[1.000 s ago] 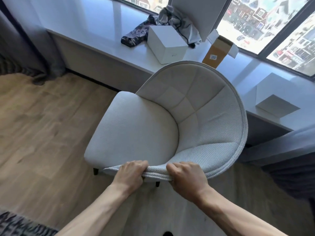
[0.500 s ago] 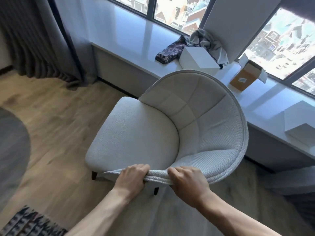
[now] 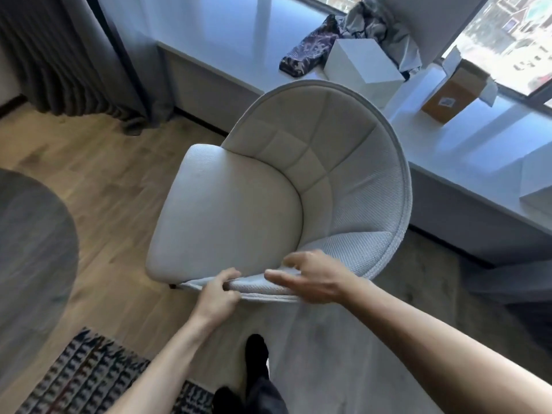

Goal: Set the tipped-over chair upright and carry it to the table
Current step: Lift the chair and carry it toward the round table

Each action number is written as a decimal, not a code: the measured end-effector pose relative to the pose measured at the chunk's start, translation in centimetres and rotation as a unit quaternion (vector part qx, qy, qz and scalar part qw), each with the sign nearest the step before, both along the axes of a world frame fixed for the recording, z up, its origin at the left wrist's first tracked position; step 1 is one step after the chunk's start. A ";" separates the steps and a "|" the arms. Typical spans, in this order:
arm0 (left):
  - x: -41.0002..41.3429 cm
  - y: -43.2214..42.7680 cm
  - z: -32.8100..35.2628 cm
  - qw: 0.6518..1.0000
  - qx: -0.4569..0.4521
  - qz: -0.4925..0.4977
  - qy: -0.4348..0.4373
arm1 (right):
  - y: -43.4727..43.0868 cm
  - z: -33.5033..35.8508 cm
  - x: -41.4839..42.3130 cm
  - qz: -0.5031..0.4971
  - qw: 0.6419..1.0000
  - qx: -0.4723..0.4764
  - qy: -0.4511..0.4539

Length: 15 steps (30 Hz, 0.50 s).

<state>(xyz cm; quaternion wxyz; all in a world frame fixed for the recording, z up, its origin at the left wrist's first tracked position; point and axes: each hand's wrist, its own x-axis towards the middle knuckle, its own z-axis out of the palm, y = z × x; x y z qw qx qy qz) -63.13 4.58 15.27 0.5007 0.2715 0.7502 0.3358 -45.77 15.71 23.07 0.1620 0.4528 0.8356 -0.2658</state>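
Observation:
The pale grey upholstered chair [image 3: 233,216] stands upright on the wooden floor, its curved quilted backrest toward the window ledge. My left hand [image 3: 218,294] is closed around the near end of the backrest rim. Just to its right, my right hand [image 3: 316,279] lies over the same rim with fingers stretched out and apart, not clenched. The round grey table [image 3: 33,249] shows at the left edge, a short way from the chair seat. One dark chair leg peeks out under the seat's front; the other legs are hidden.
A long white window ledge [image 3: 466,150] runs behind the chair, carrying a white box [image 3: 361,67], crumpled cloth [image 3: 310,52] and a cardboard box [image 3: 454,94]. Dark curtains [image 3: 59,55] hang at the left. A patterned rug [image 3: 89,380] lies bottom left; my dark-socked feet [image 3: 257,360] stand below the chair.
My view has swung left, bringing the round table into sight. My right hand has loosened from a fist on the rim to outstretched fingers; the left hand keeps its grip.

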 end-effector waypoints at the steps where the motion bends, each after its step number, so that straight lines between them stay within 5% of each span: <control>1: -0.2 0.3 0.8 0.989 -0.004 0.135 -0.051 | 1.6 0.2 0.1 -0.024 1.000 0.016 -0.006; 3: -0.1 0.8 1.9 0.931 -0.051 0.345 -0.106 | 5.3 0.9 2.3 -0.052 0.982 0.178 -0.036; 6: 0.3 0.6 0.6 0.859 -0.188 0.395 -0.267 | 11.0 3.6 6.3 -0.207 0.914 0.337 -0.093; 8: 0.7 0.9 -3.0 0.820 -0.215 0.389 -0.360 | 14.4 3.5 9.3 -0.387 0.880 0.254 -0.107; 10: 1.4 2.1 -0.6 0.805 -0.225 0.372 -0.403 | 15.8 2.3 10.2 -0.597 0.799 0.075 -0.015; 12: 2.3 3.0 1.8 0.817 -0.227 0.354 -0.395 | 15.4 0.9 10.1 -0.655 0.749 -0.029 0.101; 15: 2.2 3.8 2.3 0.817 -0.222 0.350 -0.400 | 15.5 0.6 9.1 -0.636 0.764 -0.014 0.106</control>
